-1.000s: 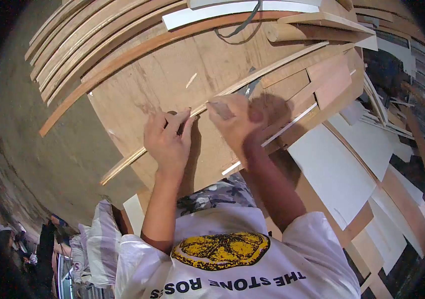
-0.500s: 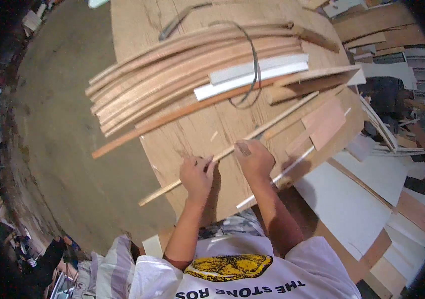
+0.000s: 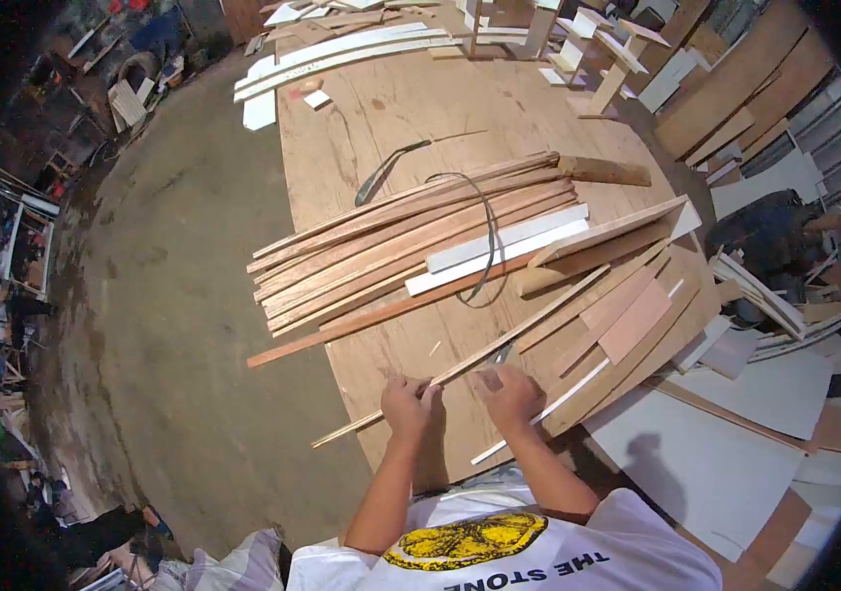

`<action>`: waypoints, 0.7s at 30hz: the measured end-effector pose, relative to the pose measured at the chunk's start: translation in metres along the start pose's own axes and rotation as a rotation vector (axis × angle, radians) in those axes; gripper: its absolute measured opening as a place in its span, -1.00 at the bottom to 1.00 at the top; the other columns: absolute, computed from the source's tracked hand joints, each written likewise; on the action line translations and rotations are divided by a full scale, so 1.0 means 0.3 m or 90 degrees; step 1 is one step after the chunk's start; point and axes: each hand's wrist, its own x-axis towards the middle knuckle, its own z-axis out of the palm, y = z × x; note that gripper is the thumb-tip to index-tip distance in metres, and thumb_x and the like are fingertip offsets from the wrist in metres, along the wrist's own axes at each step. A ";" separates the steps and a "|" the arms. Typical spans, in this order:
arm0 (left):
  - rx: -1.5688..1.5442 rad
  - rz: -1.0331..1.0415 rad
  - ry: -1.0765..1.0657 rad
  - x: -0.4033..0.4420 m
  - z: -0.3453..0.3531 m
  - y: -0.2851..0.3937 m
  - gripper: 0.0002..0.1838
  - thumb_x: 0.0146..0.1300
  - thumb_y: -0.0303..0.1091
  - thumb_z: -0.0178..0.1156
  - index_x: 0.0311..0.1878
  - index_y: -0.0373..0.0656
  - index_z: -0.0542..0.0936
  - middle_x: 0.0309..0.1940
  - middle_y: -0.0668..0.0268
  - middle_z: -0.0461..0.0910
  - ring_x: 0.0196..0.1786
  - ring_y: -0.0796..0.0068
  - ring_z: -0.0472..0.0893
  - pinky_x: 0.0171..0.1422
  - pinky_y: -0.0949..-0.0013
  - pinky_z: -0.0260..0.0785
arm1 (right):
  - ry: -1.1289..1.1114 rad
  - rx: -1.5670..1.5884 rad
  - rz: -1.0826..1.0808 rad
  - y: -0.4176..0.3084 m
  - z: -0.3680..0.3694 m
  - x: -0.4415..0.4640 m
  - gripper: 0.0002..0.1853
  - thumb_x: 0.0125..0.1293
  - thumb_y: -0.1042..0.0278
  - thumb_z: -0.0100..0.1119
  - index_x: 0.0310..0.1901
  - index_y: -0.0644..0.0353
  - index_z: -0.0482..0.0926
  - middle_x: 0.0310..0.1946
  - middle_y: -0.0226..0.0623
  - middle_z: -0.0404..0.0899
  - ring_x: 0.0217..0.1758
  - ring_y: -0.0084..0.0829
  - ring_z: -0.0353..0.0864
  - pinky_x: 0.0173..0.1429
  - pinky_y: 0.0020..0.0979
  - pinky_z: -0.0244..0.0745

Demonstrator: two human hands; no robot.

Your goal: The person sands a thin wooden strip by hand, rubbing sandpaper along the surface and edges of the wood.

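Observation:
A long thin wooden strip (image 3: 538, 314) lies slantwise across the near part of the plywood tabletop (image 3: 396, 340), its near left end jutting past the edge. My left hand (image 3: 406, 407) is closed around this strip close to that end. Just right of it, my right hand (image 3: 512, 397) is beside the strip with its fingers curled in; what they pinch, if anything, is hidden. A small grey object (image 3: 501, 355) shows beyond my right hand. Farther up, a bundle of wooden strips (image 3: 391, 241) lies with two white strips (image 3: 499, 246) and a dark strap loop (image 3: 492, 231).
Pink-brown flat pieces (image 3: 635, 323) and a thin white strip (image 3: 568, 399) lie at the right. An angled board piece (image 3: 627, 231) sits at the table's right side. White panels (image 3: 696, 473) lean or lie below right. Concrete floor (image 3: 184, 325) extends left.
My view has tilted up, so the table's far end and small wooden frames now show. My right hand has shifted slightly off the strip; my left hand keeps its hold.

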 end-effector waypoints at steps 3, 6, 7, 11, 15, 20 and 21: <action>-0.013 0.007 0.004 -0.009 -0.001 0.009 -0.76 0.13 -0.14 0.65 -0.18 -0.01 0.92 -0.32 0.22 0.66 -0.14 0.09 0.68 0.03 0.03 0.54 | 0.022 0.018 -0.024 -0.028 -0.019 -0.047 -0.62 0.30 -0.11 0.60 -0.22 0.07 0.80 -0.25 -0.23 0.80 -0.17 -0.04 0.82 -0.09 -0.04 0.66; 0.001 0.046 0.028 -0.028 0.008 -0.021 -0.76 0.12 -0.18 0.65 -0.17 -0.01 0.91 -0.31 0.23 0.66 -0.13 0.09 0.67 0.04 0.03 0.54 | 0.025 0.052 -0.077 -0.026 -0.005 -0.062 -0.61 0.30 -0.12 0.60 -0.21 0.07 0.80 -0.26 -0.25 0.81 -0.18 -0.06 0.83 -0.10 -0.06 0.67; 0.006 0.062 0.036 -0.041 0.010 -0.019 -0.76 0.12 -0.19 0.66 -0.16 -0.02 0.90 -0.30 0.23 0.66 -0.13 0.09 0.67 0.04 0.03 0.53 | 0.023 0.059 -0.088 -0.012 0.008 -0.059 -0.61 0.30 -0.12 0.60 -0.21 0.07 0.80 -0.26 -0.25 0.81 -0.18 -0.06 0.83 -0.10 -0.07 0.67; -0.009 0.062 0.021 -0.083 -0.025 -0.011 -0.71 0.10 -0.25 0.67 -0.10 -0.01 0.89 -0.23 0.25 0.70 -0.06 0.10 0.67 0.14 0.02 0.52 | -0.012 0.135 -0.053 -0.019 -0.056 -0.064 -0.61 0.30 -0.10 0.61 -0.19 0.08 0.82 -0.24 -0.23 0.83 -0.18 -0.08 0.84 -0.10 -0.08 0.68; 0.016 0.050 0.007 -0.131 -0.124 -0.016 -0.69 0.11 -0.29 0.65 -0.06 -0.03 0.87 -0.14 0.24 0.73 0.01 0.10 0.68 0.20 0.01 0.51 | 0.016 0.140 -0.049 0.040 -0.009 -0.071 -0.64 0.32 -0.06 0.60 -0.16 0.09 0.84 -0.24 -0.17 0.84 -0.20 -0.06 0.83 -0.10 -0.07 0.66; 0.010 0.045 0.002 -0.157 -0.170 -0.119 -0.75 0.17 -0.33 0.60 -0.06 -0.06 0.87 -0.14 0.22 0.74 0.02 0.08 0.68 0.20 0.00 0.51 | -0.014 0.139 0.028 -0.024 -0.031 -0.112 -0.66 0.33 -0.04 0.60 -0.14 0.06 0.84 -0.26 -0.11 0.83 -0.21 -0.02 0.81 -0.10 -0.05 0.63; 0.003 0.050 0.000 -0.155 -0.165 -0.138 -0.76 0.19 -0.35 0.59 -0.06 -0.07 0.87 -0.14 0.22 0.74 0.02 0.08 0.69 0.19 0.01 0.52 | -0.021 0.111 0.051 -0.063 -0.052 -0.123 -0.66 0.33 -0.05 0.60 -0.13 0.06 0.84 -0.26 -0.11 0.83 -0.21 -0.03 0.82 -0.10 -0.05 0.63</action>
